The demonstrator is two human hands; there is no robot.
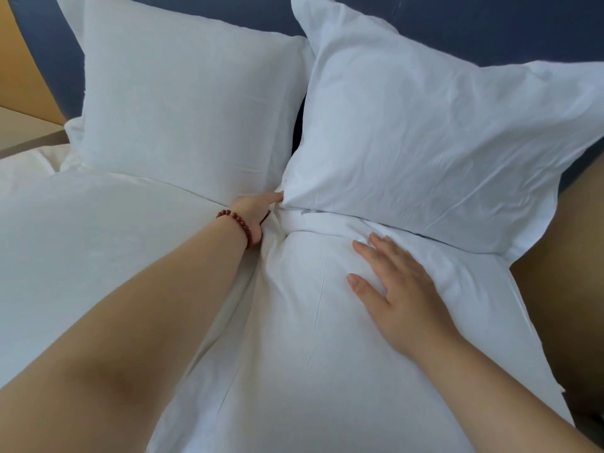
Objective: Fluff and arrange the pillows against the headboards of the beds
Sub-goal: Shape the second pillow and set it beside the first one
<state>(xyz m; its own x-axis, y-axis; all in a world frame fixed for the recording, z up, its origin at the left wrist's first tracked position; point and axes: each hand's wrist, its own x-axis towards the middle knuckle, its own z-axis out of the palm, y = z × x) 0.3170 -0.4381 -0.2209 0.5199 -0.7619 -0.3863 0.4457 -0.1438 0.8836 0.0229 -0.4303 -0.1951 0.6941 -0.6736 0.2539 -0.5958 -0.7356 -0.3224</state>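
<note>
Against the headboard (pixel 490 24), the right pillow (pixel 425 142) leaned at one o'clock; the left hand (pixel 256 212) touched its near corner, grip hidden, while the right hand (pixel 402 289) lay flat on the duvet (pixel 98 240).

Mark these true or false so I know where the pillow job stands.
1. The left pillow and the right pillow both lean against the blue headboard. True.
2. The bead bracelet is on the right wrist. False: it is on the left wrist.
3. The right hand lies flat, fingers spread, on the white bedding in front of the pillows. True.
4. The left hand is at the left pillow's top corner. False: it is at the right pillow's lower left corner, with its fingers hidden in the folds.
</note>
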